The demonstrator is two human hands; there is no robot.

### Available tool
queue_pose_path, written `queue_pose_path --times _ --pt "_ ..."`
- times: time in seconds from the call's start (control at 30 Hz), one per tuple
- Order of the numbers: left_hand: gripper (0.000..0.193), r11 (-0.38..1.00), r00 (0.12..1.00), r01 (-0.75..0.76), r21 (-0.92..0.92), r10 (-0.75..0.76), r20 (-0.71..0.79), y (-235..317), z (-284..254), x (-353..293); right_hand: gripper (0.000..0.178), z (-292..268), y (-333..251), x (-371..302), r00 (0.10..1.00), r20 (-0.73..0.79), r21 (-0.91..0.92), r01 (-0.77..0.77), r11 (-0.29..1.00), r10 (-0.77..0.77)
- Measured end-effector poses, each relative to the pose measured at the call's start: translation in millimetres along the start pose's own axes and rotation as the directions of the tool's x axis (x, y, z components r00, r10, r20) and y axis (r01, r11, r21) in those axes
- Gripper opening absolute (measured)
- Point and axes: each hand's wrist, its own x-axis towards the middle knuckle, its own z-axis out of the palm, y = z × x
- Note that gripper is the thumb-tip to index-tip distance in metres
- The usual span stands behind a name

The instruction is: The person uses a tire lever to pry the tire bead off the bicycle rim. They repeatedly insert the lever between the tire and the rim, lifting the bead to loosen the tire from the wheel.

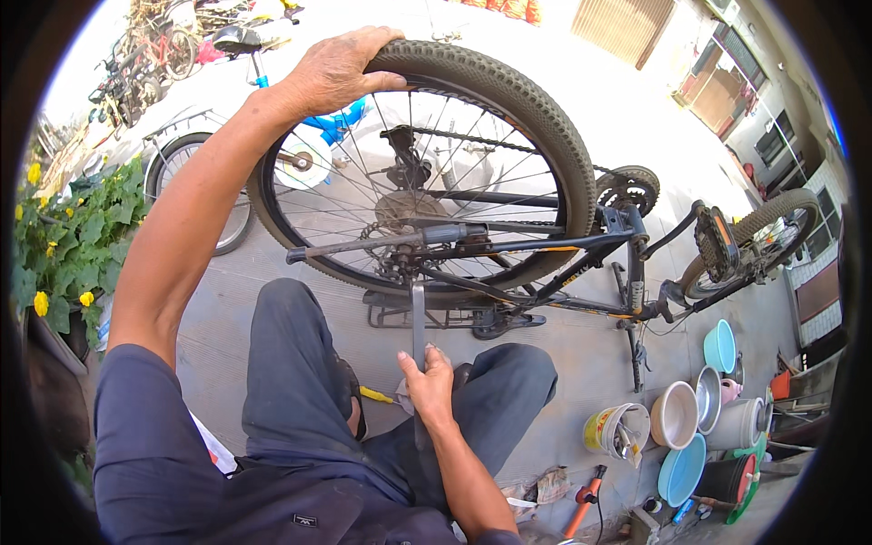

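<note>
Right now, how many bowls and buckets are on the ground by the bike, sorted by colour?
Turquoise bowls: 2, one at the top of the row and one lower down
Cream bowl: 1
Metal bowl: 1
Yellow bucket: 1
White bucket: 1
Black bucket: 1
Total: 7

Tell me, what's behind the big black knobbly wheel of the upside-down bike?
Behind the black knobbly rear wheel, through its spokes, a blue bicycle frame and another bike's silver-fendered wheel show. The left hand on the tyre hides part of them. The right hand holds a grey metal wrench.
</note>
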Motion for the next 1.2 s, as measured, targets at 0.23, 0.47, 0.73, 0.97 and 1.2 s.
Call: queue_pose_path --times 0.23,0.47,0.73,0.97,1.2 --pt "0.054 0.962 0.97 0.241 -0.124 -0.236 0.054 -35 -10 -43 0.018 -7 7 -5 0.995 -0.031 0.161 -0.089 0.983 0.095" --pt "0.049 0.86 0.887 0.462 -0.216 -0.447 0.118 -75 -5 -92 0.024 -1 2 -4 0.988 0.0 0.327 -0.146 0.934 0.155" --pt "0.059 0.761 0.807 0.584 -0.281 -0.58 0.107 -98 13 -129 0.024 11 -8 11 0.982 -0.088 0.493 -0.102 0.864 0.166" --pt "0.06 0.802 0.808 0.575 -0.163 -0.588 -0.046 -88 21 -138 0.03 7 -13 29 0.967 -0.155 0.53 -0.09 0.843 0.2" --pt "0.058 0.941 0.864 0.266 0.208 -0.137 -0.485 -45 29 -144 0.033 -1 -29 31 0.963 -0.129 0.566 -0.126 0.814 0.239"
